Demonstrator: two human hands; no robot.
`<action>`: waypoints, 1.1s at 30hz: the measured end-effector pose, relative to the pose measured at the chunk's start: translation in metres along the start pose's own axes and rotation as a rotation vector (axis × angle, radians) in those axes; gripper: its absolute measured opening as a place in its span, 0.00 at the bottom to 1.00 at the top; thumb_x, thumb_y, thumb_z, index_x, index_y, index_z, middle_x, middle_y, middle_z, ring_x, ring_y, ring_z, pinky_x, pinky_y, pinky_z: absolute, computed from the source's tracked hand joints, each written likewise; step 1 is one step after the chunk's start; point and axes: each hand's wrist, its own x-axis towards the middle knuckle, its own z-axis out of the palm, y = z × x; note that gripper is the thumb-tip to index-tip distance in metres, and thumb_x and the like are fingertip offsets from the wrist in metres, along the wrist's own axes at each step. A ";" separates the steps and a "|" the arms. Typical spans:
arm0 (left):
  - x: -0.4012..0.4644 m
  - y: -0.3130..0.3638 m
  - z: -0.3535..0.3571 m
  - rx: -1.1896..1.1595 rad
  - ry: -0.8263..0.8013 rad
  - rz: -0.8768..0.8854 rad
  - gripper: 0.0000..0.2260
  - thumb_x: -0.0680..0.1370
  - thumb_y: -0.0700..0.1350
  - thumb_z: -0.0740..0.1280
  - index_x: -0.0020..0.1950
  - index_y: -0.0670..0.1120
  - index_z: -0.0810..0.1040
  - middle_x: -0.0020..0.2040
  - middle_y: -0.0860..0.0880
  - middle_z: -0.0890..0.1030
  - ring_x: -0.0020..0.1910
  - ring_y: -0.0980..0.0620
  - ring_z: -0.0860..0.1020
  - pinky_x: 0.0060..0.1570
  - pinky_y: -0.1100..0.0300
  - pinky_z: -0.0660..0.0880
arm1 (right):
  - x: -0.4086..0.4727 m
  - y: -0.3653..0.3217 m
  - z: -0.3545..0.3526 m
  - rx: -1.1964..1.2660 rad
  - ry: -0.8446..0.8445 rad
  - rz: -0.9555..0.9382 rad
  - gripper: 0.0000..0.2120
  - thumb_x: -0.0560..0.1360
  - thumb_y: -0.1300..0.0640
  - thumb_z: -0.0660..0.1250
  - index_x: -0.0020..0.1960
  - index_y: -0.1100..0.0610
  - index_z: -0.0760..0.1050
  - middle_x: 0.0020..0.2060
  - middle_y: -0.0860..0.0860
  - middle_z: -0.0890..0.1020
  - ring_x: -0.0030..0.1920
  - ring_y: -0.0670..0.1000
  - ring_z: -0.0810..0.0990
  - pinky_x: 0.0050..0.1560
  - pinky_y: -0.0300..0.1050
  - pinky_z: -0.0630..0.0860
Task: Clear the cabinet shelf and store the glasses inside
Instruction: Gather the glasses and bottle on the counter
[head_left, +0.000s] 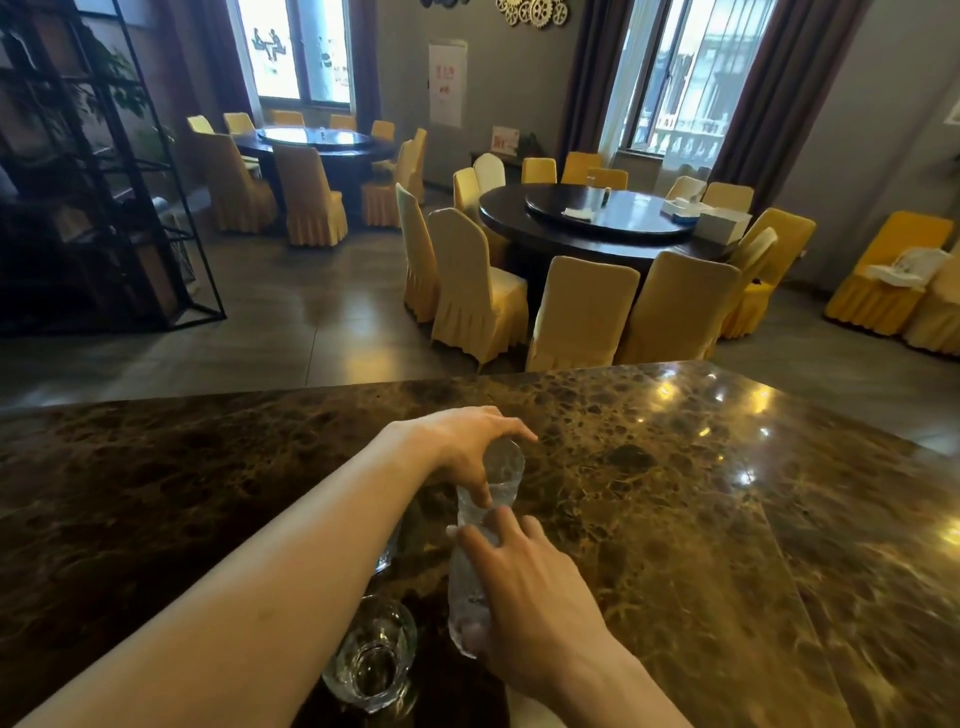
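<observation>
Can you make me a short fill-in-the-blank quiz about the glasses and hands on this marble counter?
1. Both hands hold a stack of clear ____ above the counter.
2. The left hand grips the stack's ____ end.
3. A single glass stands below the ____ forearm.

Missing words: glasses; far; left

Both hands, left (462, 452) and right (524, 587), reach forward, fingers curled.

Brown mottled marble counter (675, 493), clear glasses (371, 654), yellow chair covers (467, 291), dark round tables (587, 228).
</observation>
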 end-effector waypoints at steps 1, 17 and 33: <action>0.002 -0.001 0.003 0.006 0.008 -0.001 0.39 0.66 0.47 0.81 0.70 0.67 0.66 0.66 0.56 0.69 0.69 0.47 0.67 0.62 0.49 0.75 | 0.000 0.002 0.001 -0.005 0.007 -0.008 0.39 0.71 0.49 0.75 0.76 0.44 0.57 0.75 0.51 0.61 0.67 0.56 0.66 0.61 0.52 0.76; -0.032 -0.005 0.011 0.035 0.100 -0.013 0.35 0.64 0.54 0.81 0.66 0.66 0.69 0.60 0.58 0.72 0.64 0.52 0.70 0.61 0.49 0.74 | -0.025 0.003 0.005 0.013 0.076 -0.047 0.38 0.68 0.38 0.73 0.73 0.41 0.59 0.66 0.47 0.68 0.60 0.50 0.68 0.54 0.47 0.77; -0.032 -0.008 0.011 0.011 0.110 -0.045 0.35 0.65 0.53 0.80 0.68 0.66 0.69 0.62 0.57 0.72 0.64 0.51 0.69 0.61 0.48 0.75 | -0.015 0.001 0.010 0.024 0.084 -0.061 0.38 0.68 0.40 0.72 0.73 0.40 0.60 0.70 0.47 0.67 0.63 0.51 0.69 0.56 0.47 0.77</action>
